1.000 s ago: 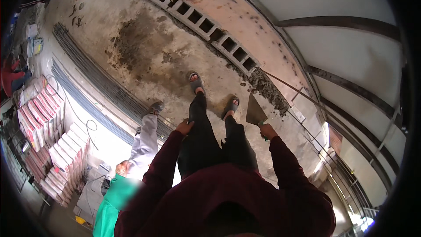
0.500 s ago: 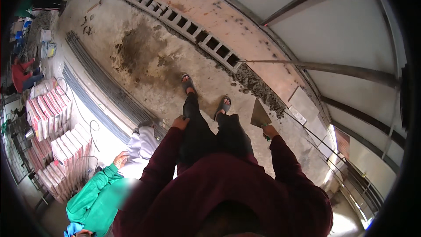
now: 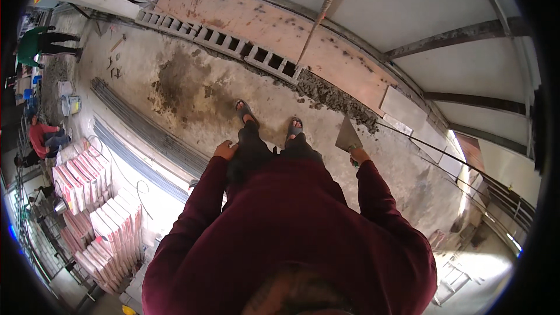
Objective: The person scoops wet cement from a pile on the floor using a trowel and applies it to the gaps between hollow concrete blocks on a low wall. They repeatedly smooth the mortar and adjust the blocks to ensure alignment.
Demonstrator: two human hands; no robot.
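Observation:
In my right hand (image 3: 359, 156) is a pointed masonry trowel (image 3: 347, 136), gripped by its green handle, its flat metal blade angled away from me. My left hand (image 3: 225, 150) hangs beside my left thigh, fingers loosely bent with nothing visible in them. Ahead of my feet a row of grey hollow concrete blocks (image 3: 247, 49) runs from the far left toward the middle. Rough wet-looking mortar (image 3: 335, 101) continues beyond the row's right end, apart from the trowel.
Long metal bars (image 3: 149, 123) lie on the floor at left, near stacked pinkish-white packs (image 3: 119, 221). Buckets (image 3: 71, 105) stand farther off. A person in red (image 3: 44, 137) sits low; another in green (image 3: 35, 46) stands. A thin rod (image 3: 312, 32) rises at the block row's end.
The view has shifted, and the nearby person in green at lower left is out of sight. My left hand has come slightly away from my thigh. The trowel stays in my right hand.

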